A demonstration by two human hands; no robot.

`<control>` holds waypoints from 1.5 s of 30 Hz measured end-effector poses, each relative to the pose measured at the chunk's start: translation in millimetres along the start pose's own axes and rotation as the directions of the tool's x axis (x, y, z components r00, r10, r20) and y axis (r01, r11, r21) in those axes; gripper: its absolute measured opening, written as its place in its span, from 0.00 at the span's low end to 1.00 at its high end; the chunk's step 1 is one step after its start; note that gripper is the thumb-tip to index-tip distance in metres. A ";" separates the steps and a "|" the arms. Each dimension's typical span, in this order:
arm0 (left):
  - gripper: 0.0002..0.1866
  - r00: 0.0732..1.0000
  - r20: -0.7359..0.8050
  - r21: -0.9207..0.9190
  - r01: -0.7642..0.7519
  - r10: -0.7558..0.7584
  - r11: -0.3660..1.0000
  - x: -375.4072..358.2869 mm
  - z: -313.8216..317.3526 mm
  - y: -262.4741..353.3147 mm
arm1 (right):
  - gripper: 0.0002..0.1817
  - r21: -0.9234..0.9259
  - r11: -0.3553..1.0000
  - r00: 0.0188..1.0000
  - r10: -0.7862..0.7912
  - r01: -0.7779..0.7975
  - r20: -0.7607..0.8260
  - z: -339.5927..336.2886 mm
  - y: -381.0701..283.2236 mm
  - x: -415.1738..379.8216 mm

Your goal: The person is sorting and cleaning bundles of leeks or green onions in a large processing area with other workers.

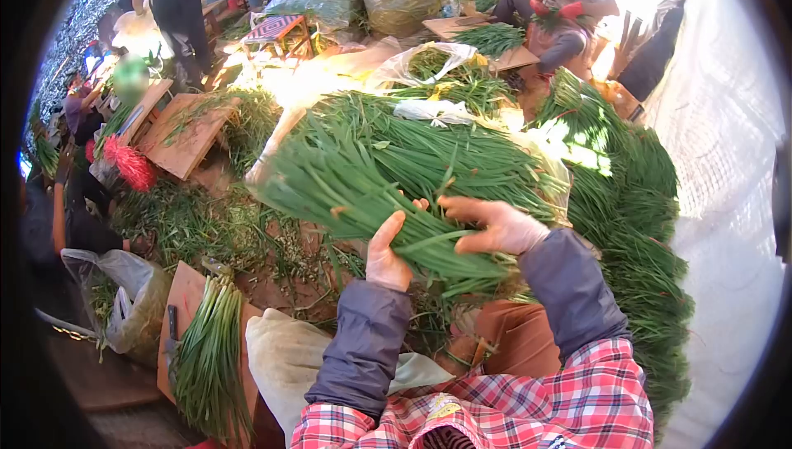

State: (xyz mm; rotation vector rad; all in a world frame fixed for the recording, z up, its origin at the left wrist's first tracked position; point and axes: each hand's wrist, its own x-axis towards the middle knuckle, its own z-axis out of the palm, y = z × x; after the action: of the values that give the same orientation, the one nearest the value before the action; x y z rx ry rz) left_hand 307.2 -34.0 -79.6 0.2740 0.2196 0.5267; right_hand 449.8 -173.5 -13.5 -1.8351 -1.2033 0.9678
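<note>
A thick bunch of long green chives [346,193] slants across the middle of the head view, its leafy end to the upper left and blurred. My left hand [389,255] is closed around the bunch from below, thumb on the near side and fingertips showing beyond it. Over the lower right part of the bunch, my right hand [499,226] has thumb and fingers apart, touching the leaves. Behind both hands lies a big heap of chives [462,148].
More chives [635,202] are stacked on the right beside a white sheet [726,202]. At lower left, a knife [172,325] and a chive bundle [216,350] rest on a board [188,284], near a plastic bag [124,292]. Several other people work farther back.
</note>
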 end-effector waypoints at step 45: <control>0.28 0.367 0.605 0.109 -0.917 0.707 0.383 -278.2 30.6 333.6 | 0.12 -0.887 0.432 0.941 -0.199 -0.165 -0.273 54.3 92.9 11.8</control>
State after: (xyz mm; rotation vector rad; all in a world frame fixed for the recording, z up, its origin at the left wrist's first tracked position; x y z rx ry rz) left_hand -73.3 91.7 90.9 0.9980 -0.3489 1.4589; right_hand 442.2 -181.2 -121.2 -2.6430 -1.6692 -0.1978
